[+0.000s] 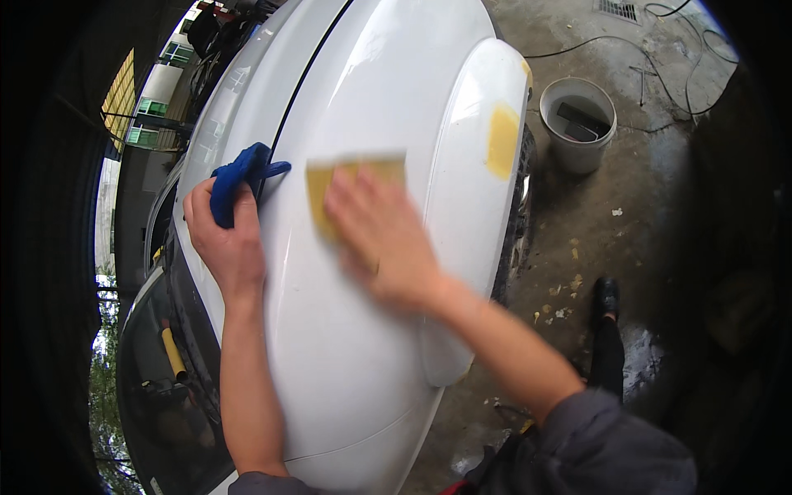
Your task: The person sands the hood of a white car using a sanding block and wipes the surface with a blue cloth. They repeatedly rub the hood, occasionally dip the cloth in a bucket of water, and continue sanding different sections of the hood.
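On the white car panel (pixel 355 355), my right hand (pixel 384 235) presses a yellow sheet of sandpaper (pixel 322 194) flat under its fingers. Motion blurs both the hand and the sheet. A bunched blue cloth (pixel 235 177) is gripped between the thumb and fingers of my left hand (pixel 227 239). That hand rests at the dark seam between two panels, left of the sandpaper. A raised white wheel-arch section (pixel 470 198) to the right carries a yellow patch (pixel 502 140).
A white bucket (pixel 579 157) of liquid with a dark flat object (pixel 577 122) inside stands on the stained concrete floor (pixel 561 239). A dark hose (pixel 577 43) and a floor drain (pixel 619 10) are beyond. The windshield (pixel 161 412) is at lower left; my shoe (pixel 607 295) shows at right.
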`<state>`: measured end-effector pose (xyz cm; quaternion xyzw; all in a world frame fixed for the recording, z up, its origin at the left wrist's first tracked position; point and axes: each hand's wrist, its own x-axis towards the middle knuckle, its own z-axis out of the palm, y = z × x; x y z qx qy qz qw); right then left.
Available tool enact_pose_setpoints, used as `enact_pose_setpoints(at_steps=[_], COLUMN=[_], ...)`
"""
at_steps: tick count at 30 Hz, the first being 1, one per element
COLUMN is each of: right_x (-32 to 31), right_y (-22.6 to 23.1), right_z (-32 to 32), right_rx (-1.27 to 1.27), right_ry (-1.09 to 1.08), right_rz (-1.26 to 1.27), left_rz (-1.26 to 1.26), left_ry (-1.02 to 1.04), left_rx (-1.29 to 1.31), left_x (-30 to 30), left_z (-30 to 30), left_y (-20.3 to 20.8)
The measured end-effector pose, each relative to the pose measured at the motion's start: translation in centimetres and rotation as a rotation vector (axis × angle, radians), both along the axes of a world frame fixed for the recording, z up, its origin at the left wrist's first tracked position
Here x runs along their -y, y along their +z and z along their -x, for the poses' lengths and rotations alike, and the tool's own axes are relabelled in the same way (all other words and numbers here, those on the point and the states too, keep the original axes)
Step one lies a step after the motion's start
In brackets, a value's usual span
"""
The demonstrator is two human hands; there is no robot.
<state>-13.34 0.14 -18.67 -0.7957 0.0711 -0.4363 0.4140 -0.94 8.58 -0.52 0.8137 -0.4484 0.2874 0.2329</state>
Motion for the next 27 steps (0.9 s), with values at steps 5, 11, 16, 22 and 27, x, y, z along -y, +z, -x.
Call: enact_pose_setpoints(at_steps=[5, 11, 16, 22, 27], right_x=[18.5, -8.1, 7.8, 0.7, -5.7], right_y=[3.2, -0.8, 0.9, 1.4, -0.6], right_z=[-5.4, 3.2, -3.5, -2.4, 2.0], right_rx=[0.118, 0.009, 0.083, -0.056, 0.027], right_ry=[-0.311, -0.046, -0.239, -0.376, -0.269], right_rz=[-0.334, 0.012, -0.085, -0.262, -0.226], left_rz=[-0.049, -0.069, -0.089, -0.101, -0.103], left_ry=[-0.067, -0.019, -0.047, -0.038, -0.052], left_rx=[0.059, 0.048, 0.085, 0.052, 0.106], left_x=[1.6, -0.1, 0.5, -0.3, 0.3], left_z=[0.0, -0.2, 0.0, -0.6, -0.4], left_y=[0.5, 0.0, 0.2, 0.2, 0.3])
